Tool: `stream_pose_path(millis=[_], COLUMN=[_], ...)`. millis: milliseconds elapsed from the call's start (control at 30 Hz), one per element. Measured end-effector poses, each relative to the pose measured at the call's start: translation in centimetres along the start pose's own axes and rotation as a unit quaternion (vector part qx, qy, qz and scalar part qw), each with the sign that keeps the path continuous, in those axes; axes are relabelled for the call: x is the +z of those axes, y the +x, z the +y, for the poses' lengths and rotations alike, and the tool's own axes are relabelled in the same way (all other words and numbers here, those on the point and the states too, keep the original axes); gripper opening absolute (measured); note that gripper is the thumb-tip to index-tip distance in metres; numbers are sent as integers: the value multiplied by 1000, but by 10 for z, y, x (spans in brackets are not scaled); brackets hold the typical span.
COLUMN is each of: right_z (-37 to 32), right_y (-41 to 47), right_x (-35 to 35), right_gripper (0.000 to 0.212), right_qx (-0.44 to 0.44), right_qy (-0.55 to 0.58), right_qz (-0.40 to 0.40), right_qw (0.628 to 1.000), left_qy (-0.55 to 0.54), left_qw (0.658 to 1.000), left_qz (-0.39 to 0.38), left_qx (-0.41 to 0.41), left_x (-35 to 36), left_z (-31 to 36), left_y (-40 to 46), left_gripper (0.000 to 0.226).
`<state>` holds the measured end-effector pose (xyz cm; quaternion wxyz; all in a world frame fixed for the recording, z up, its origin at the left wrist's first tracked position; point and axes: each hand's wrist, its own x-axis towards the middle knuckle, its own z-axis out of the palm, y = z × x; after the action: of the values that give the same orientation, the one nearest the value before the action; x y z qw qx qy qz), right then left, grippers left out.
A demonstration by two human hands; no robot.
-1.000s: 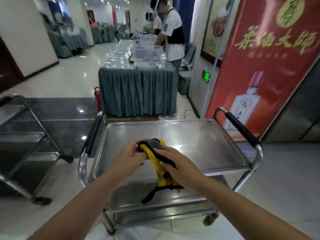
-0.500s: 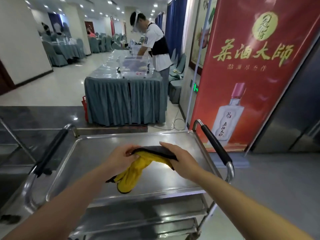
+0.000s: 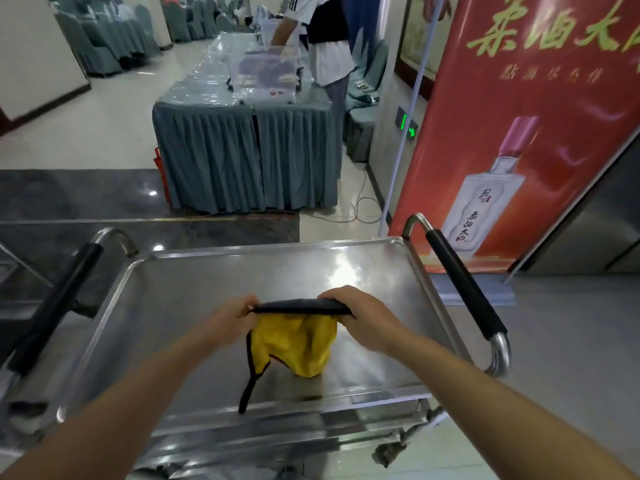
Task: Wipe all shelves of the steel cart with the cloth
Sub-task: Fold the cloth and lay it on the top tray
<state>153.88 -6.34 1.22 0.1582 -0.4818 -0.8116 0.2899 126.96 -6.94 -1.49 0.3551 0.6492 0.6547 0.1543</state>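
- Holding the cloth stretched between them, both hands hover above the top shelf of the steel cart.
- Left hand: fingers curled tight, pinching the cloth's dark upper edge at its left corner.
- Right hand: fingers folded over the right end of the same edge, gripping it from above.
- Between the hands the dark edge runs nearly level and taut; the yellow body of the cloth hangs below it in loose folds, and a dark-trimmed corner dangles towards the shelf's near rim.
- Whether the hanging part touches the steel cannot be told.
- A lower shelf shows under the near rim, with a caster at the right front corner.
- Black-sleeved handles stand at both ends: left handle, right handle.
- Beyond the cart: a worktop with a pleated grey skirt, clear plastic bins on it, and a person leaning over them.
- A red banner showing a white bottle stands to the right.
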Motion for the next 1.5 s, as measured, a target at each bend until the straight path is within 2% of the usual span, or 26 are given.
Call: stream_pose_path(millis=[67, 133, 200, 267, 400, 567, 700, 833, 1033, 1100, 1200, 1333, 1500], right_z=[12, 21, 29, 39, 62, 75, 80, 86, 92, 95, 106, 142, 192], right_y=[25, 49, 73, 93, 119, 147, 168, 187, 205, 199, 171, 117, 57], right_x=[-3, -10, -14, -15, -17, -30, -44, -60, -86, -92, -88, -44, 22], right_gripper=[38, 40, 40, 38, 35, 41, 44, 41, 41, 39, 36, 34, 40], right_qx=[28, 58, 75, 79, 101, 168, 172, 139, 88, 75, 55, 56, 61], right_qy=[25, 46, 48, 37, -25, 23, 69, 72, 58, 67, 59, -40, -108], right_qz=[7, 8, 12, 23, 24, -53, -81, -86, -46, -26, -46, -158, -306], right_qw=[999, 997, 996, 996, 994, 984, 979, 984, 993, 995, 996, 985, 944], left_qy=[-16, -43, -81, -76, 55, 262, 336, 276, 204, 217, 264, 260, 284], left_qw=[1000, 998, 996, 996, 993, 954, 938, 958, 963, 966, 964, 957, 943], left_qz=[19, 40, 25, 4, -29, 16, 40, 80, 175, 135, 0, -124, -170], left_qx=[-6, -2, 14, 40, 100, 143, 71, 2, 28, 31, 11, -23, -20], left_x=[-2, -11, -23, -36, -62, -93, -112, -124, -128, -128, -111, -48, 38], left_z=[-8, -10, -9, -11, -3, 12, 3, -9, 2, 4, -3, -27, -59], left_y=[29, 55, 80, 103, 140, 181, 191, 186, 180, 172, 151, 118, 75], left_gripper=[14, 15, 12, 15, 39, 10, 25, 28, 22, 19, 11, 10, 6])
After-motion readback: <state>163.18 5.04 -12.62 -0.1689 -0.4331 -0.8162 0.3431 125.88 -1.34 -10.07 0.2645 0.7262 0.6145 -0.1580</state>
